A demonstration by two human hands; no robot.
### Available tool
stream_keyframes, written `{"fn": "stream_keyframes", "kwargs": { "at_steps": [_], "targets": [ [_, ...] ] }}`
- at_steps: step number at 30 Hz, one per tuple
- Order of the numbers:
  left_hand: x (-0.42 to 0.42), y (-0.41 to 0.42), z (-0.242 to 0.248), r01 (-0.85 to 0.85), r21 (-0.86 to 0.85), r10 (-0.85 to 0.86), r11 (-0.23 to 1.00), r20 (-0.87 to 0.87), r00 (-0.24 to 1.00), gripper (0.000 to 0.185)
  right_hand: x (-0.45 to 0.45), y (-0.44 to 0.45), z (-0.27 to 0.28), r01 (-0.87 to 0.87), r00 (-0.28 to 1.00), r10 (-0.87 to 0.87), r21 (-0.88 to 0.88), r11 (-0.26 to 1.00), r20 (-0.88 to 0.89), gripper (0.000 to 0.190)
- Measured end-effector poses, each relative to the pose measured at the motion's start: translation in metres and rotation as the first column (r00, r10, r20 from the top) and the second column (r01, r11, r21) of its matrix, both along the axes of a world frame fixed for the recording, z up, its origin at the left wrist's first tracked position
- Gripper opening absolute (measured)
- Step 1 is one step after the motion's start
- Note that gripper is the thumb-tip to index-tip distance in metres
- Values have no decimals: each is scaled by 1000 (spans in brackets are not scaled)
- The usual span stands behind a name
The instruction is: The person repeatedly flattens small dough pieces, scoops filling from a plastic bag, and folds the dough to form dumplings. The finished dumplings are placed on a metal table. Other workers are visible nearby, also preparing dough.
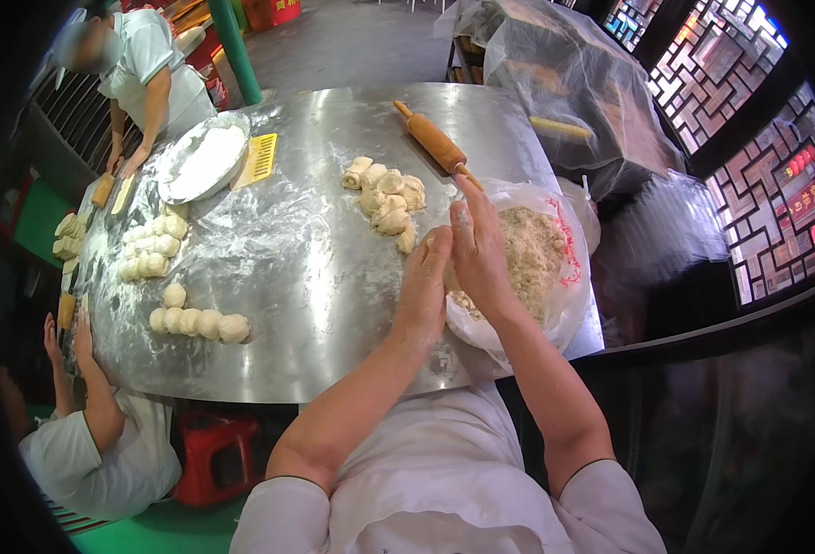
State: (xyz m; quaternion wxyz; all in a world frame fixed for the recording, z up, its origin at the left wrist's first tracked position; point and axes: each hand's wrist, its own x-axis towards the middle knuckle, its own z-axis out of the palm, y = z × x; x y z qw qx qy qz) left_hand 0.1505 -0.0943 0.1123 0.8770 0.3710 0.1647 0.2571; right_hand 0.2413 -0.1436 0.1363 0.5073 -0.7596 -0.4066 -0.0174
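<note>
My left hand (424,284) and my right hand (478,253) are brought together, palms facing, at the near side of an open plastic bag (577,277). A pale bit shows between the palms, but most of it is hidden and I cannot tell what it is. Crumbly beige filling (528,253) fills the bag, partly behind my right hand and forearm. Just beyond my left hand, flattened and folded dough pieces (386,197) lie clustered on the steel table (296,291). A wooden rolling pin (436,142) rests beyond my right fingertips.
Round dough balls (199,323) and more dough pieces (151,246) sit to the left. Farther back are a bowl of white flour (206,156) and a yellow slotted scraper (263,158). Two co-workers use rolling pins along the left edge. A red stool (217,453) stands below.
</note>
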Motion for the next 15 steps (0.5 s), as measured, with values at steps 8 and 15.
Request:
{"fn": "stream_keyframes", "kwargs": {
  "at_steps": [8,15],
  "targets": [
    [-31,59,-12,-172,62,174,983,-35,984,53,-60,1,-35,-311,819,299,60,949,-490,52],
    [-56,73,-18,-24,208,71,978,-225,972,49,-59,3,-41,-372,352,396,261,891,-848,45]
  ]
}}
